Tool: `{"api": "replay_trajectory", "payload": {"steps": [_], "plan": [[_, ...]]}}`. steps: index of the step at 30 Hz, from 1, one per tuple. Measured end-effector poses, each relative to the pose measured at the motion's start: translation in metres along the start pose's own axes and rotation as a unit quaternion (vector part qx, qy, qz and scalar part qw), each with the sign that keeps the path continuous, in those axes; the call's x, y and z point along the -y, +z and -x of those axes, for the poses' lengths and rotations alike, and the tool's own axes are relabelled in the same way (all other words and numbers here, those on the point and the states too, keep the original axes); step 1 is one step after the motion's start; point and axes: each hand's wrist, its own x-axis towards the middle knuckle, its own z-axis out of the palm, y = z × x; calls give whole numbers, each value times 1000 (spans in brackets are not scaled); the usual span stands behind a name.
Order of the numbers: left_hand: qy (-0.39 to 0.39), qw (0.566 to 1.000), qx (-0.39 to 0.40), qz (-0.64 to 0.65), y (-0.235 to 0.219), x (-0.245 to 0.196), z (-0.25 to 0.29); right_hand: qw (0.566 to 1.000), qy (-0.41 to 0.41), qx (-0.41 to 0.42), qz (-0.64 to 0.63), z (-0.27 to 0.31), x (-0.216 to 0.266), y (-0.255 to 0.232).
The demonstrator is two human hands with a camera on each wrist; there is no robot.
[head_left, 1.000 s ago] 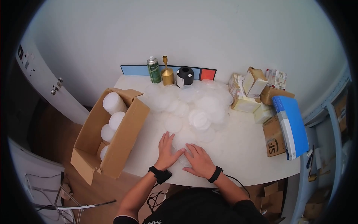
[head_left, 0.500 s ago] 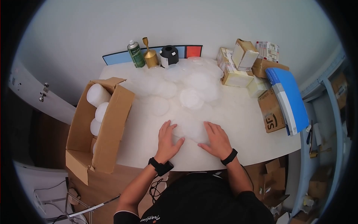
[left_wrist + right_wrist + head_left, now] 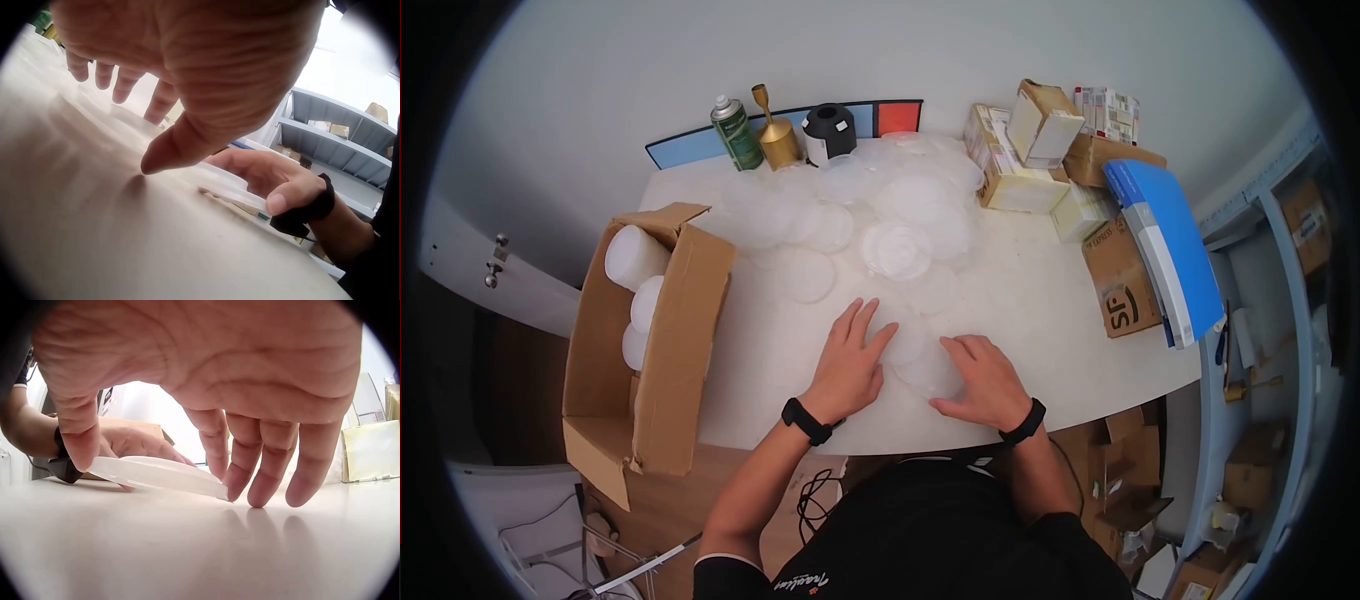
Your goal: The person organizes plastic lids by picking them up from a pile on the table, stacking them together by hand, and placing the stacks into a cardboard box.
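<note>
My right hand [image 3: 985, 385] grips a round translucent plastic lid [image 3: 156, 478] across its width, with the thumb at one edge and the fingertips at the opposite edge. The lid tilts, its thumb side raised off the white table [image 3: 187, 550]. To its left is my left hand [image 3: 845, 370], fingers extended and thumb pointing down close over the tabletop, holding nothing. Beyond both hands spreads a loose pile of similar lids [image 3: 920, 200], many overlapping. One flat lid [image 3: 808, 276] lies near the pile's left front.
An open cardboard box [image 3: 685, 340] with white round containers [image 3: 636, 258] inside stands at the left. Small boxes [image 3: 1040, 125] and a blue binder [image 3: 1170, 250] line the right side. At the back are a spray can [image 3: 738, 135], a gold candle holder [image 3: 778, 140] and a black object [image 3: 830, 130].
My hands first parted, and the left has since turned its fingers inward. The right now raises one edge of the lid. The head view has shifted, so the table appears higher and further left.
</note>
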Motion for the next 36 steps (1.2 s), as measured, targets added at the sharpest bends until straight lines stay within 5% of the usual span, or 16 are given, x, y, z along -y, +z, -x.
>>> {"api": "replay_trajectory", "payload": {"steps": [3,9,11,18,24,27,36], "plan": [[2,1000,2,8,-1,5,-1,1000,25,3,2,7,-2,-7],[-21,983,-149,109,-5,19,-14,994,102,-3,43,12,-10,-27],[-78,961,-142,223,-6,22,-22,991,120,-20,61,18,-13,-30],[-181,764,-115,608,12,40,-62,984,152,-60,68,36,-24,-17],[-178,695,-70,693,37,63,-73,978,180,-71,79,33,-28,-19],[-127,694,-97,702,29,58,-75,974,195,-80,78,35,-27,-18],[-150,692,-58,703,24,49,-66,956,254,-134,57,46,-37,-4]]}}
